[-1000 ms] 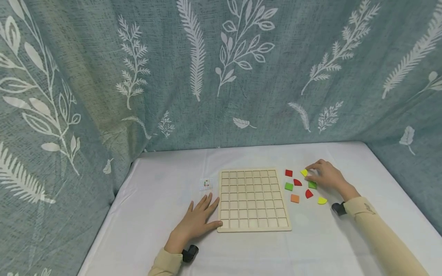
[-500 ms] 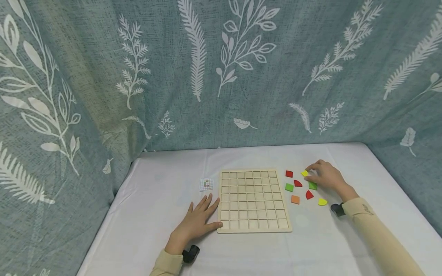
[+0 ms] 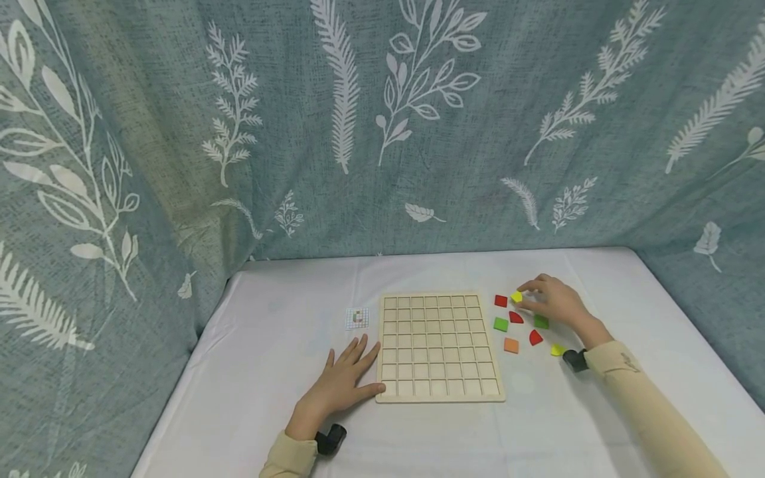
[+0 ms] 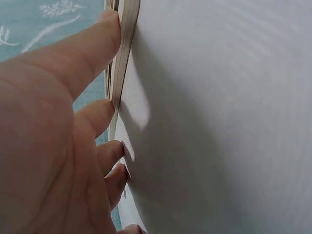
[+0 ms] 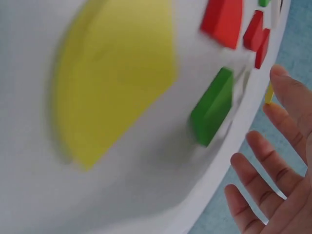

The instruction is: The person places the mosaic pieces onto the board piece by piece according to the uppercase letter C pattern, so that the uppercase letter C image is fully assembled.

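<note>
My right hand (image 3: 556, 304) pinches a small yellow tile (image 3: 516, 297) between thumb and index finger, close over the table at the back of the loose tiles. In the right wrist view that tile (image 5: 269, 93) shows as a thin sliver between the fingertips. A red square tile (image 3: 501, 301) lies just left of it, and a green square tile (image 3: 541, 321) lies below the hand. My left hand (image 3: 339, 386) rests with fingers spread at the left side of a wooden grid board (image 3: 442, 399). Its thumb (image 4: 105, 41) touches the board's edge near the front corner.
A small printed grid card (image 3: 357, 318) lies left of the board. Right of the board are two red quarter-circle tiles (image 3: 535, 337), another green square tile (image 3: 501, 324), an orange square tile (image 3: 510, 345) and a yellow quarter-circle tile (image 3: 557, 349). A patterned curtain (image 3: 370, 219) hangs behind the table.
My right hand has moved a little left with the yellow tile, toward the red square tile. The left hand and the board stay in place.
</note>
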